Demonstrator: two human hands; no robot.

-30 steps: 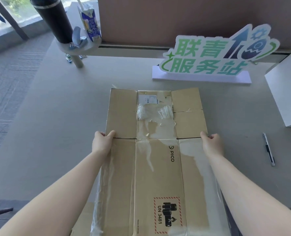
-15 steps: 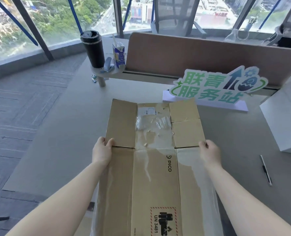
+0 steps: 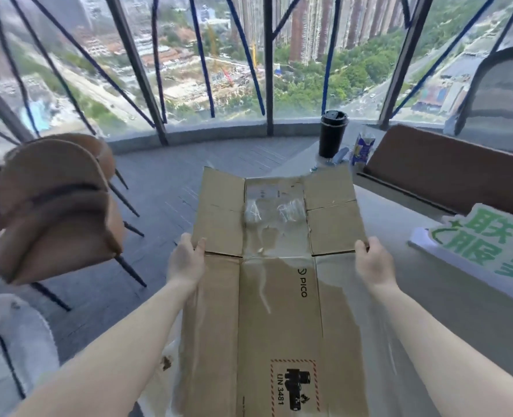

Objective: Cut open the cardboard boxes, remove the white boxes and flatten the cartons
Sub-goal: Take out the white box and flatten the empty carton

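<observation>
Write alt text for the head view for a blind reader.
Two hands, left and right, grip the side edges of a flattened carton with clear tape on it, held out toward floor-to-ceiling windows. Brown chairs stand left; a black cup and green sign sit right.

Both hands (image 3: 186, 261) (image 3: 374, 263) outstretched, fingers curled.

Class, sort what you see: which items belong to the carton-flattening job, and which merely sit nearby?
Job:
flattened carton
left hand
right hand

Nearby:
black tumbler
drink carton
green sign
brown chairs
</observation>
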